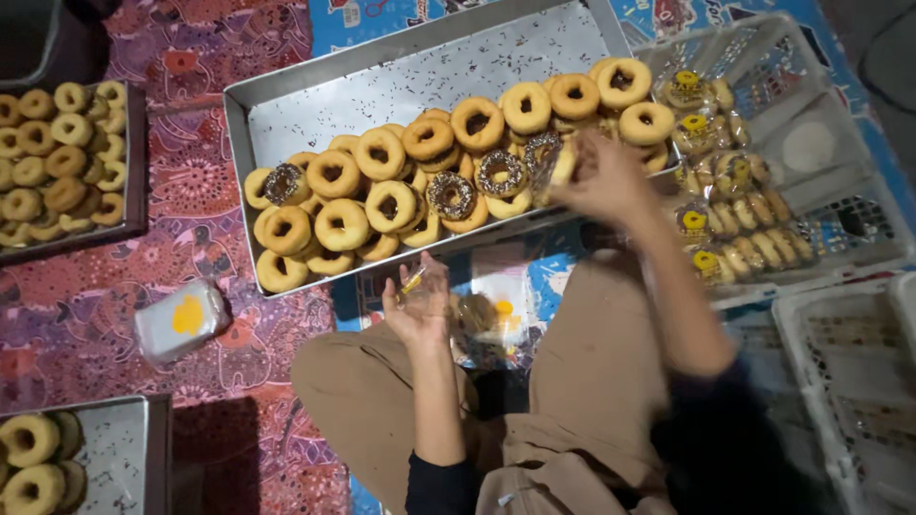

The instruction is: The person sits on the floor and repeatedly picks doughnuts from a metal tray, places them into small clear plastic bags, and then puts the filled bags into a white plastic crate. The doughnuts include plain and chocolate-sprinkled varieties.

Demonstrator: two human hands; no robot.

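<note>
Head view looks down on the patterned floor mat [219, 315] where I sit cross-legged. Across its far middle lies a big metal tray [382, 86], its near half packed with ring doughnuts [382, 191], a few chocolate-sprinkled. At the right edge a white plastic crate [840, 205] holds clear bags of doughnuts [735, 205] with round yellow labels. A dark tray [138, 162] of plain doughnuts sits at the left edge, another metal tray [114, 448] in the near left corner. Near it lies a white packet [179, 320] with a yellow mark. My right hand [603, 179] is closed around a doughnut in clear wrap [553, 162] at the big tray's near right corner. My left hand [418, 305], fingers half curled, pinches an empty clear bag [425, 284] above my knee.
</note>
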